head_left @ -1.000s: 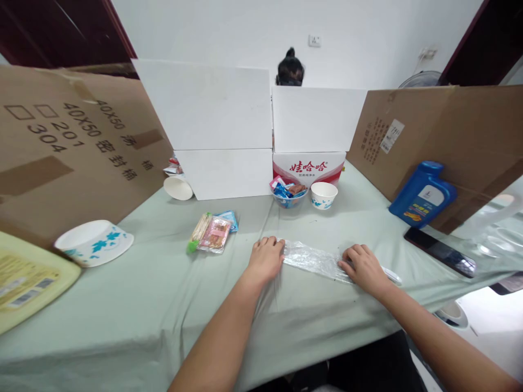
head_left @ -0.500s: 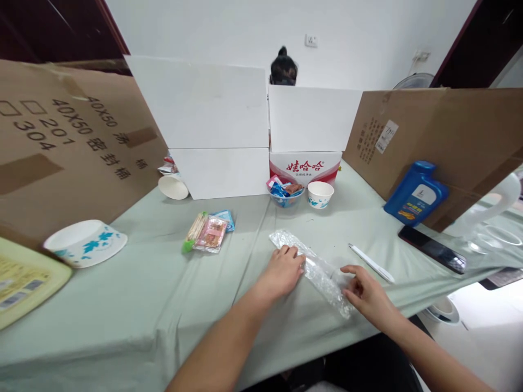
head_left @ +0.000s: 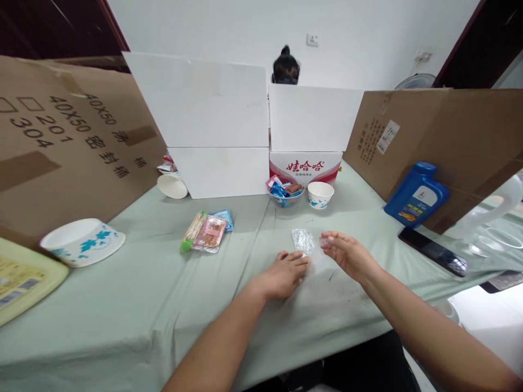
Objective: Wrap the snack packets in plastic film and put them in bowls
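A piece of clear, crinkled plastic wrap (head_left: 303, 239) lies on the cloth-covered table in front of me. My left hand (head_left: 286, 272) rests palm down at its near left side, fingers stretched out and touching it. Just to the right, my right hand (head_left: 347, 253) is raised a little, its thumb and fingertips pinched at the wrap's thin, see-through edge. How far the wrap stretches between the hands is hard to make out. The white pen is hidden by my right hand and forearm.
Snack packets (head_left: 208, 231) lie left of my hands. Farther back stand a bowl of wrapped sweets (head_left: 286, 200) and a paper cup (head_left: 320, 195). A blue bottle (head_left: 417, 196) and phone (head_left: 432, 250) are at right. Cardboard (head_left: 73, 136) and white panels (head_left: 220, 169) fence the table; a person sits behind.
My right hand has moved up and left with the wrap's edge, so the long diagonal strip is now folded over and looks shorter. The left hand has flattened slightly and barely shifted.
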{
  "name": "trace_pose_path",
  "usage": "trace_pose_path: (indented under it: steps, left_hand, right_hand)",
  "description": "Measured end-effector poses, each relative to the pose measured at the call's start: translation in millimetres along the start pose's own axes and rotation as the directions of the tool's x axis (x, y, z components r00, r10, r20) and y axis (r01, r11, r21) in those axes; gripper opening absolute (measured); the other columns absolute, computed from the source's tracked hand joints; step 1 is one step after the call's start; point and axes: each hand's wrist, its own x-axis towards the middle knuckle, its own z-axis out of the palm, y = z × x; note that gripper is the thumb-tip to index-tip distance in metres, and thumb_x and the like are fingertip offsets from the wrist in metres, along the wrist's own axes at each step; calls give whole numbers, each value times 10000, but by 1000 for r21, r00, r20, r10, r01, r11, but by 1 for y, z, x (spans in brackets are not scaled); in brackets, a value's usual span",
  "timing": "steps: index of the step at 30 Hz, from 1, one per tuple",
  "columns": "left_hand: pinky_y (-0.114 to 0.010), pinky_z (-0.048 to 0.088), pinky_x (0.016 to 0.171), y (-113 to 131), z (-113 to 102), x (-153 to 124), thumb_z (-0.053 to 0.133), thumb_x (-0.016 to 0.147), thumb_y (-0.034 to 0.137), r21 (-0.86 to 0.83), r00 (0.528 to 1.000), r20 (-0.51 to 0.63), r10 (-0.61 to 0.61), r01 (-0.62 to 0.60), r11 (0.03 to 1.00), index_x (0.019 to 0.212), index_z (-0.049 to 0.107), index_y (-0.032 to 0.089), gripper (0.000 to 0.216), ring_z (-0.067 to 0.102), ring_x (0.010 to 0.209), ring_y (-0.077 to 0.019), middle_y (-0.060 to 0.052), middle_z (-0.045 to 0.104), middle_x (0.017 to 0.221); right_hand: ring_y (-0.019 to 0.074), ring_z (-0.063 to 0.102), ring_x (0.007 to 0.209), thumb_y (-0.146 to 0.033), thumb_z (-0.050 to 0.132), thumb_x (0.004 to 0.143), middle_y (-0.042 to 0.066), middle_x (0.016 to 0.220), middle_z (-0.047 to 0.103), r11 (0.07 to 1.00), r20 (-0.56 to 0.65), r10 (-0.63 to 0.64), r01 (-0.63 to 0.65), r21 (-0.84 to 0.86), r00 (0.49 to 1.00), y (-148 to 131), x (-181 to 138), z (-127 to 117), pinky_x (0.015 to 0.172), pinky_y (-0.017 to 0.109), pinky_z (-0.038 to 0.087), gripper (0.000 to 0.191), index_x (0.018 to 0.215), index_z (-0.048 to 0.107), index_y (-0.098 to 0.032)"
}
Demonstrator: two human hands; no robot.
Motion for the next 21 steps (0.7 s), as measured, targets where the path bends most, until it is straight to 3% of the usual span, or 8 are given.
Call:
trace_pose_path:
  steps: [4, 9, 12, 16, 18, 21]
  left_hand:
    - [-523, 212, 1102, -6, -5, 2, 517, 840, 163, -48, 1000, 0, 13, -13, 999, 1297, 519, 309, 480, 310, 1397, -258, -38, 485, 1442]
    - [-523, 207, 1107, -10, -5, 3, 535, 820, 191, -71, 1000, -15, 19, -20, 997, 1361, 451, 350, 571, 300, 1396, -258, -16, 467, 1456]
    - [-519, 207, 1105, -9, -4, 2, 545, 818, 196, -54, 1000, -22, 10, -11, 998, 1351, 467, 349, 560, 307, 1390, -263, -20, 480, 1445]
    - [-527, 214, 1100, -8, -4, 2, 545, 818, 187, -44, 1000, -16, -3, 2, 999, 1355, 467, 338, 563, 307, 1391, -273, -29, 486, 1440]
    - [-522, 222, 1102, -9, -2, 3, 547, 820, 194, -36, 999, -33, 10, -12, 999, 1351, 469, 343, 557, 306, 1391, -270, -21, 486, 1439]
    - [-524, 232, 1106, -12, 1, 2, 568, 823, 224, -15, 999, -51, 18, -19, 1000, 1334, 488, 332, 529, 306, 1394, -270, -23, 493, 1433]
  right_hand:
    - [185, 673, 876, -296, 663, 793, 71, 827, 666, 999, 7, 50, -50, 8, 999, 8, 50, 12, 894, 332, 545, 134, 830, 624, -172]
    - [218, 694, 849, -328, 647, 797, 94, 843, 658, 988, 13, 73, -71, -134, 997, 25, 79, 12, 828, 385, 576, 180, 862, 594, -168]
    - [225, 687, 891, -361, 618, 810, 90, 966, 659, 966, -18, 6, -11, -257, 1000, 26, 88, 5, 811, 414, 575, 251, 993, 587, -192]
    - [238, 594, 1110, -296, 613, 801, 80, 1149, 640, 890, -34, -160, 129, -438, 986, 29, 90, 0, 994, 458, 462, 301, 1092, 607, -219]
    - [237, 515, 1222, -241, 596, 803, 79, 1244, 617, 735, 122, -261, 280, -618, 957, 38, 86, 2, 1086, 444, 366, 291, 1089, 647, -216]
    - [229, 445, 1296, -215, 478, 887, 90, 1362, 553, 206, 458, -298, 525, -826, 837, 55, 80, 6, 1122, 430, 304, 361, 1216, 624, -202]
